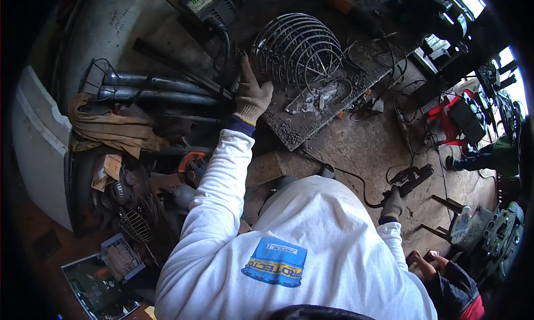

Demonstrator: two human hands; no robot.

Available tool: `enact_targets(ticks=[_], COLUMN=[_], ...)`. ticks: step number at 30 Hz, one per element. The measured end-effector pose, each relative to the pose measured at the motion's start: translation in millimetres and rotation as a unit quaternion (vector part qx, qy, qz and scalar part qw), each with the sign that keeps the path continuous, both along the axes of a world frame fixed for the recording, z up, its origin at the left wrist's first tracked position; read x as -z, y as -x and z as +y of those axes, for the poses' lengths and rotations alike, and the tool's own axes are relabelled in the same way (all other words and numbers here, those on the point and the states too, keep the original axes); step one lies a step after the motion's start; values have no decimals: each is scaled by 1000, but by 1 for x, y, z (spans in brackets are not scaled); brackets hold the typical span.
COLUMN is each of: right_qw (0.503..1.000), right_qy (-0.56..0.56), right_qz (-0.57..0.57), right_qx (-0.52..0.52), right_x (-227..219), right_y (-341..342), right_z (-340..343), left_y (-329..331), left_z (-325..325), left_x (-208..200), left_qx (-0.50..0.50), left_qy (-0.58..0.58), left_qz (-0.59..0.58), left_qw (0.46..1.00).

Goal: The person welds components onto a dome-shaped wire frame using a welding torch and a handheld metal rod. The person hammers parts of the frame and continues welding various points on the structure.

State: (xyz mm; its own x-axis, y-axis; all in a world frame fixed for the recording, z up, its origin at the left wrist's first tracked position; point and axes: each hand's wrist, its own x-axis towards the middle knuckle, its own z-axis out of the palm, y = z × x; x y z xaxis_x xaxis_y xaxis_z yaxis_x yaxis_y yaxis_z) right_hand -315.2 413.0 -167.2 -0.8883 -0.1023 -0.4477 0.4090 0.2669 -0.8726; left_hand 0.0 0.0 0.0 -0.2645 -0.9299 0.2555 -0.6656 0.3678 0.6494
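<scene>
My left hand (253,94), in a tan knit work glove, is at the left edge of the dark worktable (300,128). Its index finger points away from me and the thumb stands apart; I see nothing held in it. Just right of that hand, a rounded cage of bent metal rods (300,47) rests on the tabletop. Lower right, my gloved right hand (394,205) grips a black welding electrode holder (414,180), held off to the side of the table. A black cable (361,181) runs to that hand. Its fingers are partly hidden.
A welding machine (208,5) with a lit display stands beyond my left hand. Metal tubes (161,89) and brown cloth (111,125) lie on the left. A red chair (445,119), a bench machine (498,236), and other people's legs (428,264) are on the right.
</scene>
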Motion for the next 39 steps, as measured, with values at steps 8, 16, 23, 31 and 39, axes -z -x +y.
enact_targets(ticks=[8, 16, 23, 31, 39], right_qw=[1000, 1000, 1000, 1000, 999], right_qy=[10, 8, 16, -12, -11], right_qz=[26, 1, 22, 1, -32], right_qx=[-12, 11, 14, 18, 19], right_x=[-3, 0, 22, 17, 14], right_y=[9, -25, -27, -20, -15], right_z=[-23, -19, -2, -9, -11], left_y=[22, 4, 5, 12, 13], left_z=[10, 7, 9, 8, 19], left_x=[-19, -4, -11, -10, -8], left_qx=[7, 105, 122, 145, 167], left_qy=[-12, 166, 138, 266, 188], left_qz=[-58, -40, -38, -90, 1], left_qw=[998, 980, 982, 949, 968])
